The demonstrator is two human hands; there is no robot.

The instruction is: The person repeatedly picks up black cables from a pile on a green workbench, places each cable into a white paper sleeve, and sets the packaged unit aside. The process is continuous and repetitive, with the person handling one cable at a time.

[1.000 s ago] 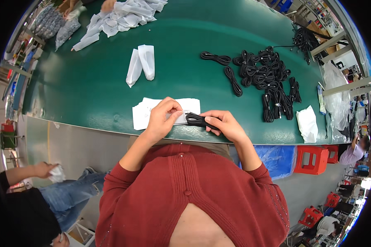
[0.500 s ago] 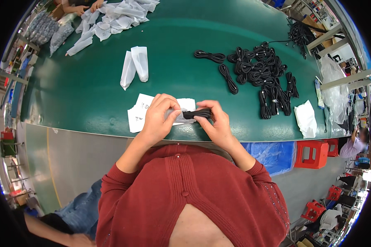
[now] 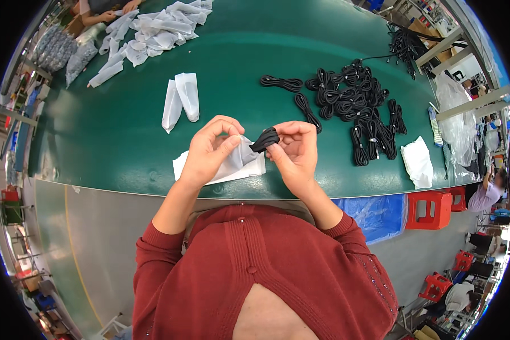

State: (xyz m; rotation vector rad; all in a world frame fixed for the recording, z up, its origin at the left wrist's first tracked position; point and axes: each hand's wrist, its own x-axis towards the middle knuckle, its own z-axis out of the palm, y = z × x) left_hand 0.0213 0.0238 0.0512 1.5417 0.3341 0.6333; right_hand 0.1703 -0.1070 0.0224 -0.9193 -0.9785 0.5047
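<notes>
The left hand (image 3: 211,152) pinches the edge of a translucent bag (image 3: 241,156) between thumb and fingers, while the right hand (image 3: 296,154) grasps a coiled black cable (image 3: 265,140), its thumb at the coil's lower side and its fingers curled. The coil is between the two hands, its left end at the bag's mouth; how far it reaches inside cannot be told. Half a second ago it lies nearly level, low over the white stack (image 3: 250,172); now its right end tilts upward, and less black shows than in the earliest frame, where most of the coil is in plain sight beside the right hand. Both hands appear higher in the view, and the coil has come up with them, above the upper edge of the stack. The printed marks seen on the stack half a second ago are now covered. On the green table (image 3: 107,147), the two filled white pouches (image 3: 187,97) keep their overlapping pose, and the heap of black cables (image 3: 351,96) to the right keeps its arrangement, two single coils (image 3: 281,84) still beside it. Across the table a co-worker's hands (image 3: 109,16) remain at the pile of white bags (image 3: 164,27). At lower left, the person in jeans has almost left the view.
</notes>
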